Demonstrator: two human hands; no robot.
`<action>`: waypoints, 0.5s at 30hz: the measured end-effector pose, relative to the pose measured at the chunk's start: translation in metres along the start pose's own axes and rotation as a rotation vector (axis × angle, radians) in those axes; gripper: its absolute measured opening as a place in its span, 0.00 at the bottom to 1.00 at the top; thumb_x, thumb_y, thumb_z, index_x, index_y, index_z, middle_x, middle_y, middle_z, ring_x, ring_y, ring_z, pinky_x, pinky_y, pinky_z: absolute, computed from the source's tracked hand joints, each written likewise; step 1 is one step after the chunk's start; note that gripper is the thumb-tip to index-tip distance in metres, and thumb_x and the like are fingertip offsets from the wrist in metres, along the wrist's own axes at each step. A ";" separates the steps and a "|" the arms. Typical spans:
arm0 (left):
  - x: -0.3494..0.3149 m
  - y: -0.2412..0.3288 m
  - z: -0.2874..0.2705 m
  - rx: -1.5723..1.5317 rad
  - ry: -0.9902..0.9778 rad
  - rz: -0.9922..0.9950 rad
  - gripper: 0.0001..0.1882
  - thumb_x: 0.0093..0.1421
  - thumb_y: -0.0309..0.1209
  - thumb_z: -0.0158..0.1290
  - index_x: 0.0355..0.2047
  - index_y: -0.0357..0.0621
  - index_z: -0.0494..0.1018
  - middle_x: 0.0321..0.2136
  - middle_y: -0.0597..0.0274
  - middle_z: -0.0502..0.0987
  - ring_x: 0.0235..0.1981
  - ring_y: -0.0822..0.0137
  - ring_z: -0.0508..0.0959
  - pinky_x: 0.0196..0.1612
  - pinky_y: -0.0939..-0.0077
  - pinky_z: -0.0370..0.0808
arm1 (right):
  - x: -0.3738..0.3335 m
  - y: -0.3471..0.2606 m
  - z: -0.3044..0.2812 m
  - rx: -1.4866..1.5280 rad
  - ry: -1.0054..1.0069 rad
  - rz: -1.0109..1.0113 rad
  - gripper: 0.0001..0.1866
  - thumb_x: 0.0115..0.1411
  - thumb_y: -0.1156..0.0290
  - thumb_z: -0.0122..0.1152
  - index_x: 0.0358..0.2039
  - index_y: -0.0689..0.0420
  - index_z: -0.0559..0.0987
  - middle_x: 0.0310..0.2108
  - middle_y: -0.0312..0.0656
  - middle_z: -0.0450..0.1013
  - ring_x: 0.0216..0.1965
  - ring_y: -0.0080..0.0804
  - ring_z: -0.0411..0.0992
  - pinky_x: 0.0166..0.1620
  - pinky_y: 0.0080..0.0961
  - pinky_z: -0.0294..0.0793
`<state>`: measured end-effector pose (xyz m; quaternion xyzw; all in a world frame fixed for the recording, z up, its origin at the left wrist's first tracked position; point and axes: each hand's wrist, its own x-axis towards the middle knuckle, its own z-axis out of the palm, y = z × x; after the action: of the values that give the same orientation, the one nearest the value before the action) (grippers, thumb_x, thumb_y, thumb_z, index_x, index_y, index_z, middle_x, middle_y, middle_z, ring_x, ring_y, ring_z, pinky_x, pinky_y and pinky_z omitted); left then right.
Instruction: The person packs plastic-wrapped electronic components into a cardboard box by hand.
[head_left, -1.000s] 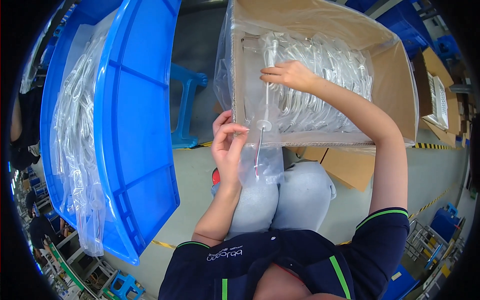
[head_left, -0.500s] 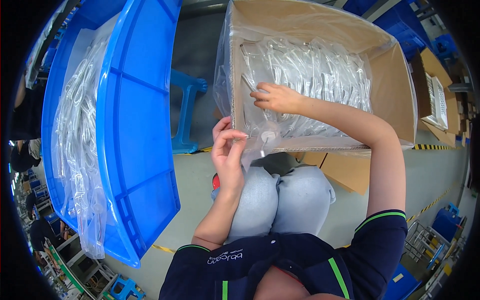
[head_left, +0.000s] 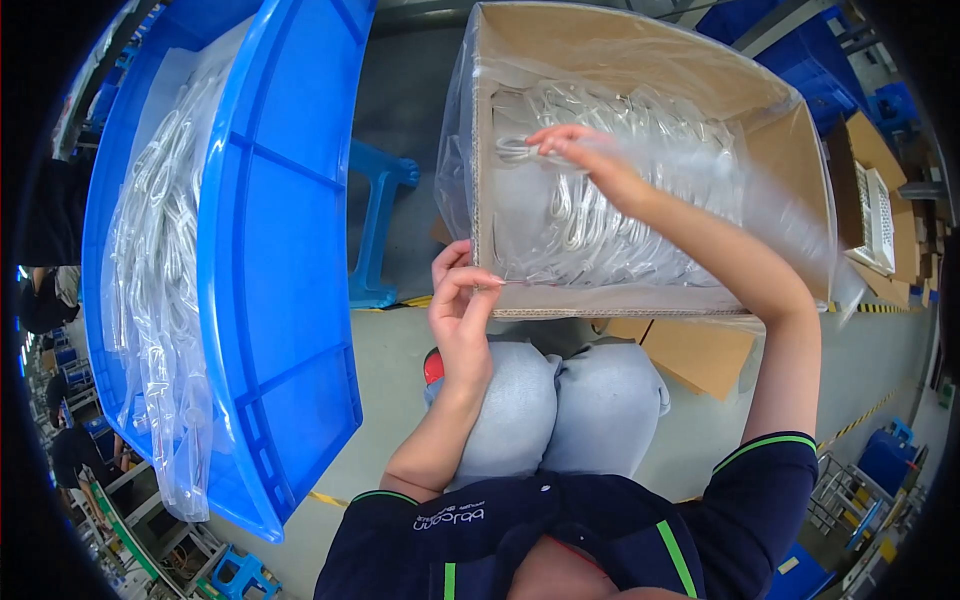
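A large open cardboard carton (head_left: pixel 640 302) stands in front of my knees, lined with clear plastic. Rows of coiled white cables in clear bags (head_left: pixel 620 215) fill its bottom. My right hand (head_left: pixel 600 165) is over the carton's far left part, fingers closed round a bagged cable (head_left: pixel 515 150). Its coiled end sticks out left of my fingertips, and a blurred stretch of clear plastic trails right across my wrist. At the near left corner my left hand (head_left: pixel 465 300) pinches the carton's edge, thumb and fingers together; the liner there is hard to make out.
A big blue plastic tub (head_left: pixel 285 250) with more bagged cables (head_left: pixel 170 210) stands at the left. Between tub and carton is a blue stool (head_left: pixel 375 225). A cardboard flap (head_left: pixel 700 355) sticks out below the carton. Another carton with white parts (head_left: pixel 875 215) stands at the far right.
My right hand has moved slightly right and away from me, and clear plastic now sweeps right across the carton. The plastic hanging by the near edge is gone. My left hand stays at the corner.
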<state>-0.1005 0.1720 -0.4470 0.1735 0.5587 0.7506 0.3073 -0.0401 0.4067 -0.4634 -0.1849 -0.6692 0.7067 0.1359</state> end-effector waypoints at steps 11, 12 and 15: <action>0.000 0.002 0.005 -0.028 0.027 -0.010 0.06 0.47 0.18 0.49 0.22 0.44 0.71 0.46 0.59 0.60 0.49 0.65 0.62 0.51 0.72 0.57 | 0.037 0.041 -0.016 -0.088 0.067 0.437 0.32 0.45 0.66 0.63 0.48 0.62 0.62 0.45 0.46 0.65 0.37 0.25 0.65 0.45 0.22 0.64; 0.000 0.002 0.005 -0.022 0.035 -0.008 0.06 0.47 0.18 0.49 0.22 0.44 0.71 0.46 0.59 0.60 0.49 0.65 0.62 0.51 0.72 0.57 | 0.041 0.031 -0.017 -0.227 0.145 0.500 0.42 0.41 0.66 0.68 0.53 0.66 0.56 0.45 0.48 0.64 0.39 0.30 0.67 0.43 0.23 0.69; -0.001 0.000 0.004 -0.037 0.019 -0.032 0.05 0.47 0.19 0.48 0.22 0.44 0.69 0.49 0.59 0.60 0.49 0.69 0.62 0.50 0.77 0.57 | 0.049 0.060 -0.008 -0.100 0.286 0.530 0.41 0.41 0.65 0.68 0.52 0.66 0.57 0.44 0.49 0.64 0.39 0.33 0.68 0.38 0.21 0.72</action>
<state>-0.0977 0.1746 -0.4459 0.1520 0.5503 0.7574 0.3170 -0.0767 0.4315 -0.5273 -0.4572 -0.6055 0.6506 0.0304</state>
